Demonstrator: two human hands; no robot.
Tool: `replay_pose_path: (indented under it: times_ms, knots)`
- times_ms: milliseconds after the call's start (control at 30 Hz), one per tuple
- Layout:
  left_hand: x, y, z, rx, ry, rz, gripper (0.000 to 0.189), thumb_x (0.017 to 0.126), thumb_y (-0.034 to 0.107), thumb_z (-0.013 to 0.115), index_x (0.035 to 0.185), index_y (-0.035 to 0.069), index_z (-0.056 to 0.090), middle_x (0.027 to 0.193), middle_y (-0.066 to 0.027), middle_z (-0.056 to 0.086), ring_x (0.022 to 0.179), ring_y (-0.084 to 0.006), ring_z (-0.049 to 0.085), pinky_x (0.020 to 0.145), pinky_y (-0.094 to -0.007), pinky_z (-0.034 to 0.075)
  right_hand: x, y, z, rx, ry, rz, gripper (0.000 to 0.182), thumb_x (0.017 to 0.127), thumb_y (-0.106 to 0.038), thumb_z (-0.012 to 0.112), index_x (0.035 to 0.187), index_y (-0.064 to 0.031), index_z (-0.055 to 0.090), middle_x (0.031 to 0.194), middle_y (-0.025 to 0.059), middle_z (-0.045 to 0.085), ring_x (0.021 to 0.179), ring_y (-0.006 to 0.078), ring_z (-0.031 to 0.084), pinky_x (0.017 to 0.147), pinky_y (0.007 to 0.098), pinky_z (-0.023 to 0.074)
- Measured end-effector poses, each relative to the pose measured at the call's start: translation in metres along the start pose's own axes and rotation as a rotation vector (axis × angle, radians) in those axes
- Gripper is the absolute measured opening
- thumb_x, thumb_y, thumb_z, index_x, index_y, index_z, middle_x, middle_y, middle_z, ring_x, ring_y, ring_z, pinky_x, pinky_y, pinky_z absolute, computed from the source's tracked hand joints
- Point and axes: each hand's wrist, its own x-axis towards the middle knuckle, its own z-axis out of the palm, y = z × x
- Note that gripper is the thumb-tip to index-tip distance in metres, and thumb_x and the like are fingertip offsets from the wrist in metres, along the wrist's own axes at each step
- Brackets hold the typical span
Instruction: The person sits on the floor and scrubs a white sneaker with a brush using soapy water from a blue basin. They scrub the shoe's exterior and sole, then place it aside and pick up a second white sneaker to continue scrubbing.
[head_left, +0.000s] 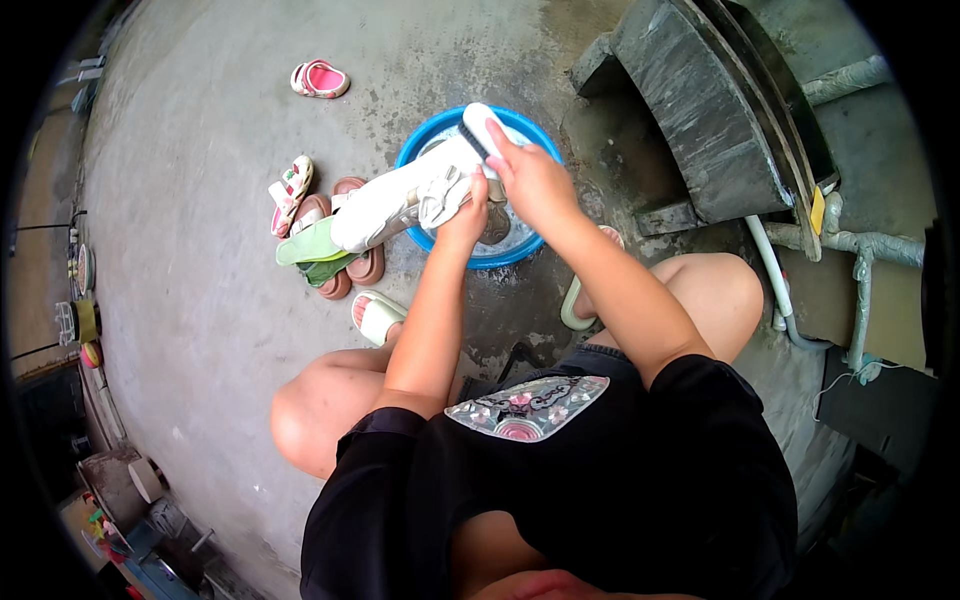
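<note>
A white scrubbing brush (487, 131) with dark bristles is in my right hand (538, 186), over the far side of a blue plastic basin (469, 262). Its bristles are against or very close to the far end of a white shoe (386, 206). My left hand (466, 214) grips this shoe near its laces; the shoe lies tilted across the basin's left rim. Foamy water and a brownish shoe-like item (495, 225), partly hidden, are in the basin beneath my hands.
Left of the basin are pink-brown sandals (367, 266), green insoles (304, 246) and a white patterned clog (298, 174). Another clog (321, 79) lies farther off. A concrete structure (697, 112) stands at right, near wrapped pipes (862, 244).
</note>
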Motion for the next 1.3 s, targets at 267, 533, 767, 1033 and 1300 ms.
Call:
replay_pose_path:
  times_ms: [267,533,767,1033,1300]
  knots:
    - [-0.007,-0.012,0.02,0.202,0.031,0.194,0.029,0.093,0.028,0.049,0.102,0.006,0.066,0.103,-0.0128,0.065,0.099,-0.0331,0.057,0.088,-0.0425,0.04,0.022,0.014,0.01,-0.069,-0.042,0.044,0.043,0.093,-0.032,0.052,0.135,-0.0276,0.047,0.081,0.0183,0.06,0.074,0.036,0.063,0.063,0.0448,0.0501]
    - [-0.003,-0.023,0.016,0.289,-0.071,0.182,0.034,0.09,0.028,0.051,0.115,0.007,0.062,0.114,-0.015,0.062,0.109,-0.0357,0.054,0.096,-0.0453,0.037,-0.01,-0.002,0.015,-0.073,-0.137,-0.015,0.046,0.092,-0.03,0.054,0.137,-0.0323,0.045,0.08,0.0178,0.059,0.071,0.0342,0.062,0.064,0.0437,0.0505]
    - [0.001,0.007,0.007,-0.363,0.18,-0.116,0.033,0.094,0.025,0.05,0.108,-0.003,0.062,0.107,-0.0127,0.066,0.099,-0.0221,0.062,0.088,-0.0343,0.046,-0.01,0.002,0.016,0.004,0.037,0.017,0.049,0.091,-0.028,0.058,0.138,-0.032,0.044,0.078,0.015,0.058,0.069,0.0335,0.06,0.062,0.0437,0.0477]
    - [0.013,0.034,-0.005,-1.042,0.147,-0.493,0.031,0.094,0.021,0.051,0.109,-0.005,0.057,0.108,-0.0133,0.063,0.097,-0.0217,0.062,0.085,-0.0339,0.049,0.023,0.003,0.0,0.145,0.178,0.132,0.047,0.092,-0.027,0.056,0.138,-0.0252,0.045,0.082,0.0187,0.062,0.074,0.0372,0.06,0.065,0.0433,0.0477]
    - [0.024,0.02,-0.027,-1.336,0.202,-0.486,0.043,0.098,0.028,0.031,0.126,-0.002,0.046,0.122,-0.0157,0.057,0.113,-0.03,0.056,0.097,-0.0459,0.044,-0.048,-0.011,0.021,0.23,-0.009,0.008,0.049,0.091,-0.026,0.058,0.138,-0.0281,0.045,0.077,0.0183,0.06,0.073,0.0349,0.061,0.066,0.0415,0.0481]
